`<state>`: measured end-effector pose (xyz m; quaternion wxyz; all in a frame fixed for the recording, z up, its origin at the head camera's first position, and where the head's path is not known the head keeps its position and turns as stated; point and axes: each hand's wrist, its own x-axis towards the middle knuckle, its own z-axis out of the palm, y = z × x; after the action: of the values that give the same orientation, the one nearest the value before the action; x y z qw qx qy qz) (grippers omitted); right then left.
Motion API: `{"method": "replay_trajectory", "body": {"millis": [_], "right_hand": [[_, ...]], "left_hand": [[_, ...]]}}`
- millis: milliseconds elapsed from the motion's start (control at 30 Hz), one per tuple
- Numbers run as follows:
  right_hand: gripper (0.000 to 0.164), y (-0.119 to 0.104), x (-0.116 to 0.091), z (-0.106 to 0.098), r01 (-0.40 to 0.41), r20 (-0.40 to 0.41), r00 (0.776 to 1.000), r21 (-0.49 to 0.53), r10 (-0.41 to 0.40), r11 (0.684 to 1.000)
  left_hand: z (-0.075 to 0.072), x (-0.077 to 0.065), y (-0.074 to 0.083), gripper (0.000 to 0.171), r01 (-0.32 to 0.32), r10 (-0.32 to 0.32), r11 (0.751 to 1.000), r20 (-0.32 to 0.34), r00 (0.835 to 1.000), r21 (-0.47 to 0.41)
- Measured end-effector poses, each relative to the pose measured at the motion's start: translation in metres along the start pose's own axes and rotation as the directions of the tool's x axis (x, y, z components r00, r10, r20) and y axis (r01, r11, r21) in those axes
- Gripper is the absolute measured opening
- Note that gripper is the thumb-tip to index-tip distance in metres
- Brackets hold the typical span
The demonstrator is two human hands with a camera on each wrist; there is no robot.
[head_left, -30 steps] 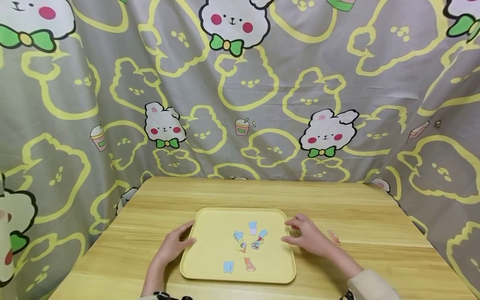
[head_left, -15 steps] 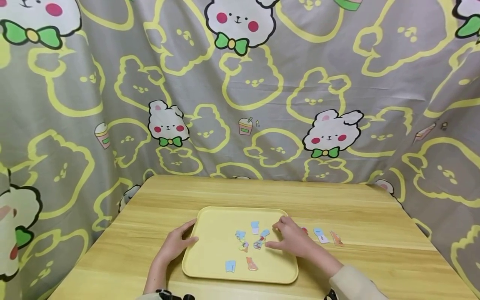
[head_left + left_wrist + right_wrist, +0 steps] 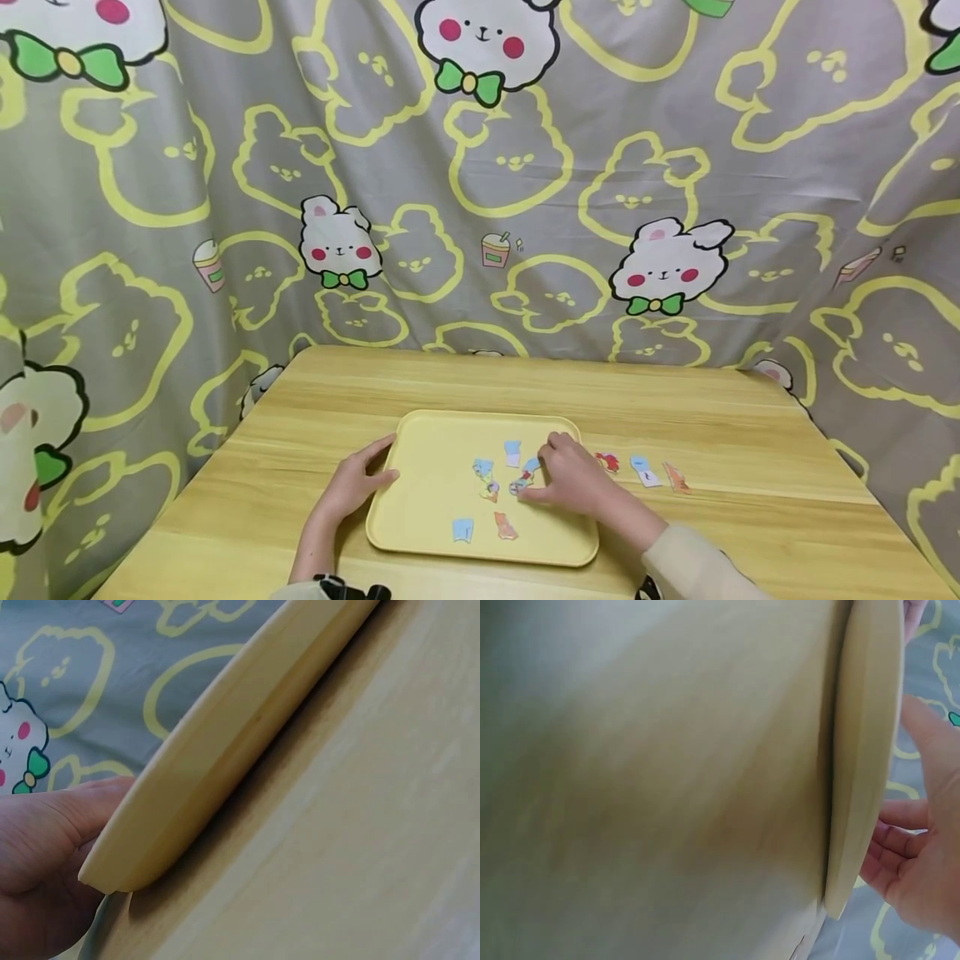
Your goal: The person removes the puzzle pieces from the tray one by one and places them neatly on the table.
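Note:
My left hand [image 3: 351, 490] holds the left rim of a pale yellow tray [image 3: 420, 529], thumb over the rim and fingers along the outside. On the tray lie several small, irregularly cut picture pieces like puzzle pieces. My right hand [image 3: 572, 477] hovers low over the tray's right half. Its thumb and fingertips stand apart at a blue and multicoloured pair of pieces [image 3: 527, 477], whose right side it partly covers. In the right wrist view, the right hand's fingers [image 3: 892, 847] are bent behind the tray rim [image 3: 862, 750], and the pieces are hidden.
Further tray pieces are a blue-and-lilac one [image 3: 512, 452], a blue-yellow pair [image 3: 485, 479], a blue one [image 3: 462, 530] and an orange one [image 3: 506, 526]. On the wooden table [image 3: 285, 433] right of the tray lie red [image 3: 608, 462], blue-white [image 3: 645, 472] and orange [image 3: 678, 478] pieces.
My right hand has moved left from the tray's right rim to the blue and multicoloured pieces, uncovering pieces on the table behind it. My left hand keeps its place on the rim.

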<state>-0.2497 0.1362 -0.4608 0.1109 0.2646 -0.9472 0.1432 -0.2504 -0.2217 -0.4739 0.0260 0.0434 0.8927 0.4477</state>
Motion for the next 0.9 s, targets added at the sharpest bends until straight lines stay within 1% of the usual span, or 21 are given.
{"method": "replay_trajectory", "body": {"millis": [133,233,533,700,900], "right_hand": [[0.065,-0.0018,0.0016,0.0014,0.047,-0.031,0.998,-0.063,-0.049,0.997],[0.063,-0.0015,0.0024,0.0029,0.059,-0.038,0.997,-0.084,-0.062,0.995],[0.062,-0.0002,0.0032,0.0047,0.038,-0.037,0.999,-0.032,-0.039,0.999],[0.062,-0.0011,0.0032,0.0029,0.029,-0.054,0.998,0.007,-0.029,1.000],[0.061,-0.0009,0.0027,0.0010,0.029,-0.077,0.997,0.066,-0.024,0.997]], "left_hand": [[0.0003,0.0005,0.0004,0.061,-0.002,0.002,1.000,-0.002,1.000,-0.001],[0.0006,0.0010,0.0012,0.061,-0.006,0.006,1.000,-0.004,1.000,-0.003],[0.0000,0.0006,0.0026,0.062,-0.001,0.001,1.000,0.000,1.000,-0.007],[-0.0002,-0.0012,0.0030,0.063,0.013,-0.013,1.000,0.008,1.000,-0.011],[0.0001,-0.0010,0.0028,0.063,0.015,-0.015,1.000,0.009,1.000,-0.017]]}}
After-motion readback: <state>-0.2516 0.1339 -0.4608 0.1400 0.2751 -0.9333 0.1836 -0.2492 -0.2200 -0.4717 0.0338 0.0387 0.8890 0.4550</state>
